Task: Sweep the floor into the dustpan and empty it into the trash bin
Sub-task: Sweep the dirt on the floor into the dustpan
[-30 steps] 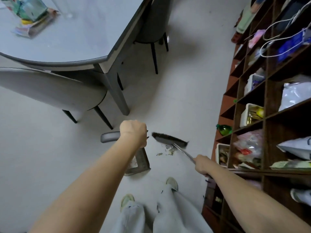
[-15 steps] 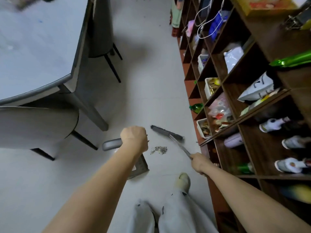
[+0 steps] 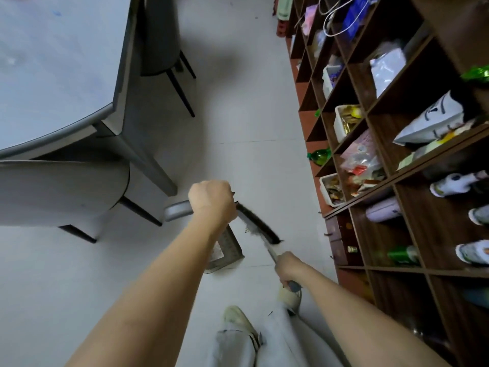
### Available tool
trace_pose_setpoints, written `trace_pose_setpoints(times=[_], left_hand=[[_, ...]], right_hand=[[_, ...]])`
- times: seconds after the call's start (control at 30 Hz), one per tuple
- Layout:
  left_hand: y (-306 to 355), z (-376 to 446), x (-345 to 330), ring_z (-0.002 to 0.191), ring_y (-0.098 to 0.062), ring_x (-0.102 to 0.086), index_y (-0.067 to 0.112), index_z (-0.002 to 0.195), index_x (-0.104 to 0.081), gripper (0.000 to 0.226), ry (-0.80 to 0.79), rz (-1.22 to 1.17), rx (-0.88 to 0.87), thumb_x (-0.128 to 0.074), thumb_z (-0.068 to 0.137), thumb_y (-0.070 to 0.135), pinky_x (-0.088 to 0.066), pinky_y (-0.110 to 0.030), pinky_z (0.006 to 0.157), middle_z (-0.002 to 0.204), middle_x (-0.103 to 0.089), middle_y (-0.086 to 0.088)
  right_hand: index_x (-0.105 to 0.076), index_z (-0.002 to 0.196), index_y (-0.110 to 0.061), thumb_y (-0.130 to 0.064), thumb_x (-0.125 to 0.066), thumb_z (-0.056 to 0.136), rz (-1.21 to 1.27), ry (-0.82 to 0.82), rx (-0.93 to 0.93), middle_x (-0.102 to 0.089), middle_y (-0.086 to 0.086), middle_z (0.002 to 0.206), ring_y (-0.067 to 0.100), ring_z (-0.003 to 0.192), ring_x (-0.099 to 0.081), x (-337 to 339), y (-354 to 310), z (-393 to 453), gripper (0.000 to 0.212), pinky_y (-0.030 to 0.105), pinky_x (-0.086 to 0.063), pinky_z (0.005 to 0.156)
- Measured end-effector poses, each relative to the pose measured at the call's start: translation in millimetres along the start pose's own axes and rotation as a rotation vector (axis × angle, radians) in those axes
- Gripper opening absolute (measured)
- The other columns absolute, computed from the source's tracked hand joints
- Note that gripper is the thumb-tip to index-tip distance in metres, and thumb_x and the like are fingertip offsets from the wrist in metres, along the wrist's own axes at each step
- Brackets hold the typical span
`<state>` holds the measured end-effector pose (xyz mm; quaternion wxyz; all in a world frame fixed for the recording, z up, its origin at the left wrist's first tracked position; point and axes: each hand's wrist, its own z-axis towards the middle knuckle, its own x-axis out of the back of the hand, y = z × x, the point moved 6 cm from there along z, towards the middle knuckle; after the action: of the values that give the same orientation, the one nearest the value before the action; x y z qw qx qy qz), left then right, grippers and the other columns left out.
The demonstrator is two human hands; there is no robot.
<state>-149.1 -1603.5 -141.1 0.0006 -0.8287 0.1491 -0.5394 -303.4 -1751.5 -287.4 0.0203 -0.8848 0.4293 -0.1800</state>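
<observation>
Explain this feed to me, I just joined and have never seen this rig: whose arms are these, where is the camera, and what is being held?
There is no machine here. A person wears one wide-angle camera on the head, looking forward and down, so the two bare arms are the person's own.

The left hand is closed round the grey handle of a dustpan, whose pan rests on the pale floor. The right hand grips the handle of a small broom; its dark bristles sit at the pan's mouth, with a little debris beside them.

A grey table with chairs stands to the left, and a brown shelf full of packets and bottles to the right. The person's shoes show at the bottom. No trash bin is in view.
</observation>
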Motion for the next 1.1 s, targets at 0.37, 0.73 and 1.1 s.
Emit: trace_pose_setpoints(times=[0.37, 0.73, 1.1], left_hand=[[-40.5, -21.2, -8.3, 0.081, -0.024, -0.057, 0.02, 0.086, -0.052, 0.006, -0.077, -0.075, 0.063, -0.057, 0.083, 0.019, -0.04, -0.025, 0.07, 0.081, -0.053, 0.0], [-103.9, -47.3, -36.7, 0.078, -0.024, -0.053, 0.018, 0.092, -0.053, 0.01, -0.095, -0.111, 0.17, -0.056, 0.085, 0.025, -0.038, -0.027, 0.066, 0.078, -0.053, 0.0], [-108.6, -46.6, -49.9, 0.076, -0.024, -0.052, 0.017, 0.085, -0.05, 0.008, -0.087, -0.136, 0.192, -0.056, 0.084, 0.022, -0.038, -0.027, 0.067, 0.068, -0.045, 0.001]], right_hand=[[-0.043, 0.138, -0.006, -0.005, -0.033, 0.097, 0.188, -0.005, 0.019, -0.041, 0.009, 0.062, 0.013, 0.045, -0.03, 3.9, 0.4, -41.2, 0.042, 0.021, -0.024, 0.045], [-0.059, 0.12, 0.004, -0.001, -0.036, 0.094, 0.092, 0.081, 0.018, -0.049, 0.013, 0.061, 0.017, 0.045, -0.041, 6.0, -14.3, -19.0, 0.035, 0.018, -0.031, 0.039], [-0.05, 0.13, -0.011, -0.013, -0.038, 0.101, 0.291, -0.182, -0.027, -0.034, 0.003, 0.057, 0.007, 0.034, -0.028, -57.8, -39.0, -17.4, 0.032, 0.011, -0.021, 0.034]])
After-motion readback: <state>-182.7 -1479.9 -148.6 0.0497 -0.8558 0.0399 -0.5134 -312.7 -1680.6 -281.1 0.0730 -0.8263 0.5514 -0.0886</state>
